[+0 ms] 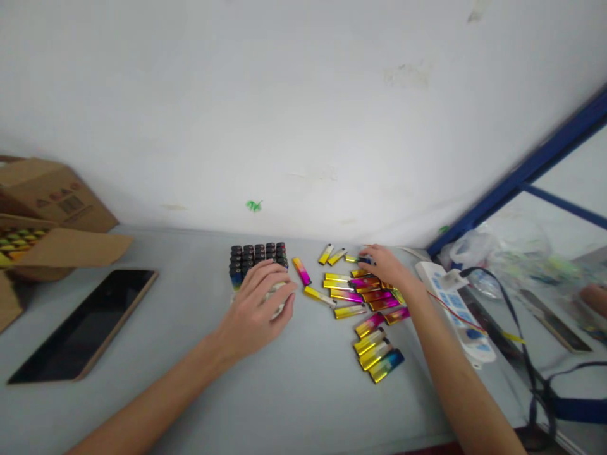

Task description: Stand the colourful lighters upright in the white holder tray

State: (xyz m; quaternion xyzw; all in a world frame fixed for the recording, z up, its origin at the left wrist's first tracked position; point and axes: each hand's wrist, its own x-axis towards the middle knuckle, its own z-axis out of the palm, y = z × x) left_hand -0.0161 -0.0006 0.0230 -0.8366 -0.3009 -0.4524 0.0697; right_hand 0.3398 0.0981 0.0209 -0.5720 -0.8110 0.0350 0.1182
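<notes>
A block of upright lighters with black tops (258,254) stands in rows on the grey table. My left hand (258,303) is curled at its front edge, around something pale that the fingers mostly cover. To the right, many metallic lighters in yellow, pink, orange and blue lie flat in a loose spread, among them a yellow lighter (349,311). At the back of this spread my right hand (386,266) is closed, its fingertips pinching a blue-and-yellow lighter (353,258). A pink-and-orange lighter (301,270) lies between the block and the spread.
On the left lie a dark tablet-like slab (85,322) and an open cardboard box (71,246) holding more lighters. A white power strip (455,309) with cables borders the right side, near a blue metal frame (474,212) and plastic bags (474,249). A wall stands behind.
</notes>
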